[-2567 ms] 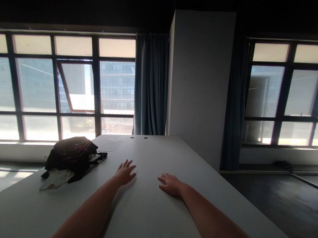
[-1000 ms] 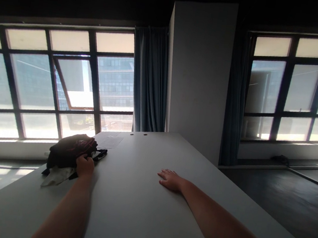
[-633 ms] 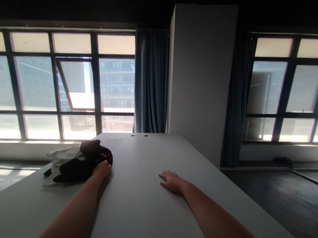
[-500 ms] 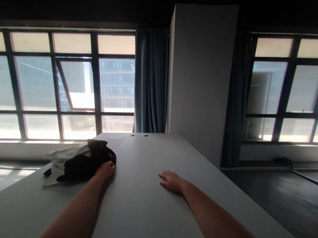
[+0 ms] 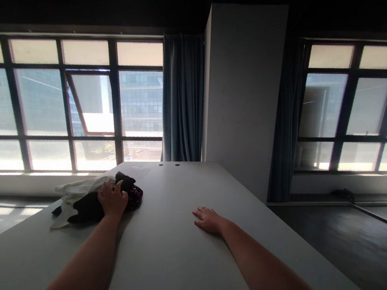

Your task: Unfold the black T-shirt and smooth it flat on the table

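A heap of cloth lies on the left side of the white table (image 5: 166, 250). It includes a black cloth (image 5: 87, 209), a white cloth (image 5: 84, 184) and a dark piece with pink marks (image 5: 135, 197) at its right end. My left hand (image 5: 113, 199) rests over the heap with its fingers spread and slightly bent, touching the black cloth. It hides part of the heap. Well to the right, my right hand (image 5: 208, 220) lies flat on the tabletop, fingers stretched out, holding nothing.
Two small round holes (image 5: 177, 165) show near the table's far edge. Behind it stand a grey pillar (image 5: 244, 90) and a blue curtain (image 5: 183, 101). Windows line both sides, with a tilted-open pane (image 5: 95, 102) on the left. Dark floor (image 5: 336, 242) lies beyond the right edge.
My left hand has moved left from the pink-marked dark piece onto the black cloth, and its closed fingers have spread. A black fold under it has shifted slightly. My right hand stays put.
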### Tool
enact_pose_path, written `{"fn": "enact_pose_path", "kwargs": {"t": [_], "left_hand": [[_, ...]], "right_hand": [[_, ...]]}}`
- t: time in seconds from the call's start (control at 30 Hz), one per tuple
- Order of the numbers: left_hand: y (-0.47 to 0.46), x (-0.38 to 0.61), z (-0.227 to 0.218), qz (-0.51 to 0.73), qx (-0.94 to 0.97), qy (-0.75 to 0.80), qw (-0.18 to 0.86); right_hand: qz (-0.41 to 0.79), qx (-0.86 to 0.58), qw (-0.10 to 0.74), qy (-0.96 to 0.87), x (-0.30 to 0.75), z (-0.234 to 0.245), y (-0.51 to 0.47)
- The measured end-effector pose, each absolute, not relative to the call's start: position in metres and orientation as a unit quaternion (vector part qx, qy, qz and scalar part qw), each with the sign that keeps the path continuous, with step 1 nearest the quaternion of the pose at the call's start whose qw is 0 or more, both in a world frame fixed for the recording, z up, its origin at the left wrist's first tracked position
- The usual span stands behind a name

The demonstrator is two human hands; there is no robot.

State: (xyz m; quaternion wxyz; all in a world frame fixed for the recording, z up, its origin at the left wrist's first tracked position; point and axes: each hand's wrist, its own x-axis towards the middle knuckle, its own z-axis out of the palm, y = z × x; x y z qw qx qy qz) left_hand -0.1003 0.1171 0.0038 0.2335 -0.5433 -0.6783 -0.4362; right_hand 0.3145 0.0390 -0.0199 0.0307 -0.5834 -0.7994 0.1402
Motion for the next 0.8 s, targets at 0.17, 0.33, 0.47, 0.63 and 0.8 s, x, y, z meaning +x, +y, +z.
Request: {"fn": "enact_pose_path", "kwargs": {"t": [0.17, 0.33, 0.47, 0.63, 0.8], "left_hand": [[0.131, -0.115, -0.014, -0.391, -0.502, -0.77, 0.044], [0.148, -0.122, -0.021, -0.356, -0.494, -0.792, -0.047], [0.151, -0.117, -0.022, -0.334, -0.54, -0.772, -0.025], [0.152, -0.113, -0.024, -0.331, -0.594, -0.733, 0.007], [0.149, -0.108, -0.026, -0.321, -0.654, -0.68, 0.09]], "right_hand": [[0.14, -0.584, 0.031, -0.799, 0.316, -0.022, 0.04], [0.138, -0.584, 0.03, -0.799, 0.316, -0.025, 0.042], [0.135, -0.583, 0.029, -0.8, 0.317, -0.026, 0.044], [0.136, -0.585, 0.028, -0.799, 0.317, -0.026, 0.044], [0.139, -0.584, 0.03, -0.8, 0.316, -0.024, 0.042]]}}
